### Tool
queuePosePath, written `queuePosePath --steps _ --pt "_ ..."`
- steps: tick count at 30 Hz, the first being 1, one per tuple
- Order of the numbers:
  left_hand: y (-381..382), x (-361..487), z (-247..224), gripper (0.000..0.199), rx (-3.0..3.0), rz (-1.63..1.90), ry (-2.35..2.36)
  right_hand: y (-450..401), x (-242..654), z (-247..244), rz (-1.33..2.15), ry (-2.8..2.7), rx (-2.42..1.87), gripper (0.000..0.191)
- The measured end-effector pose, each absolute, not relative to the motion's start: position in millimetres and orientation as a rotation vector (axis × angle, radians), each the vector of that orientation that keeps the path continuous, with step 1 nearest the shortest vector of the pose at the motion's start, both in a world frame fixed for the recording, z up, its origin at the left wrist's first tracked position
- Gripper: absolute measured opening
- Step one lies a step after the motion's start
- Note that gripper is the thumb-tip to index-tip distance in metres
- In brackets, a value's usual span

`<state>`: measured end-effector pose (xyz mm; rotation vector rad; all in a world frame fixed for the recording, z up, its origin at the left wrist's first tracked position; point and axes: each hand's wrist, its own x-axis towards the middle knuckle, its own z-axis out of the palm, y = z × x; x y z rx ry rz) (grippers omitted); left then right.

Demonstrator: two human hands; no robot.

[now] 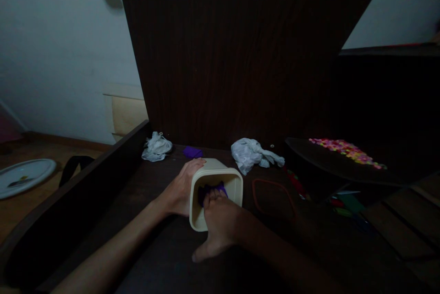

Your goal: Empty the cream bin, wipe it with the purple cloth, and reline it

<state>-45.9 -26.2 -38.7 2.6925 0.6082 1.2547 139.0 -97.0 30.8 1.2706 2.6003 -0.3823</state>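
Observation:
A cream plastic container (215, 169) lies tipped on the dark table with its mouth facing me. My left hand (184, 186) is closed around its left side and top. My right hand (222, 218) reaches into the mouth. Its fingers lie stretched against some crumpled purple material (222, 187), and the thumb sticks out apart, outside the rim. Whether the material is cloth or paper I cannot tell; the fingertips are partly hidden in it. To the right of the container rests a reddish rounded-rectangular rim (271, 182), perhaps a lid.
White crumpled plastic bags (157, 146) (252, 153) and a purple piece (193, 152) lie along the dark back panel (233, 56). At right, a dark raised surface (319, 163) carries many small pink and yellow pieces (347, 151). A raised edge (82, 193) bounds the left side.

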Motion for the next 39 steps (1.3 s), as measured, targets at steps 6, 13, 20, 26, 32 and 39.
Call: queuePosePath --steps 6,13,20,26,32,39 --pt "-27.8 -44.3 -36.8 0.125 2.712 1.276 0.602 -83.4 127.5 39.9 -0.407 2.512 1.211 0.126" --pt "-27.3 -44.2 -38.8 0.12 2.719 1.245 0.651 -81.0 123.8 40.5 -0.422 2.521 1.123 0.11" --pt "-25.9 -44.9 -40.4 0.114 2.701 1.326 0.638 -85.1 132.2 47.4 -0.679 2.751 1.002 0.117" --pt "-26.0 -47.4 -41.0 0.115 2.7 1.316 0.635 -112.0 141.4 30.2 -0.697 2.903 0.992 0.125" --pt "-25.1 -48.7 -41.1 0.118 2.678 1.289 0.614 -132.6 134.9 -32.3 -0.218 2.971 1.461 0.043" --pt "-24.8 -46.1 -37.6 0.121 2.701 1.271 0.591 -146.8 185.3 -17.5 -0.166 3.091 1.348 0.054"
